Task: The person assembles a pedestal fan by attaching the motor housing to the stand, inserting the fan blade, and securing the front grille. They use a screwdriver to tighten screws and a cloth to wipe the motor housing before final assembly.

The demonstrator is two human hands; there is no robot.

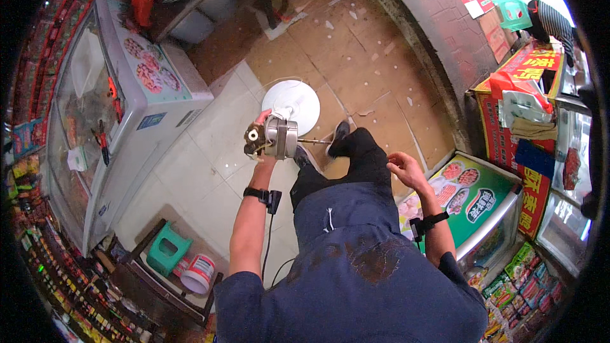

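Note:
My left hand [262, 116] grips a fan motor [279, 137] with a silvery metal casing, a dark gear part at its left end and a thin shaft pointing right. Most of this hand is hidden behind the motor; fingertips show above it. Beyond the motor, a round white fan base [307, 103] rests on the tiled floor, its middle partly covered by the motor. My right hand [407, 169] holds nothing, its fingers loosely bent and apart. It hovers beside my right leg, near a green-topped freezer.
At left stands a glass-topped chest freezer [152, 121], with red-handled pliers [101, 142] and an orange-handled tool [115, 98] on it. A green stool [168, 248] and a bucket [197, 274] sit lower left. The green-topped freezer [470, 202] stands right. Another person [551, 25] is outside.

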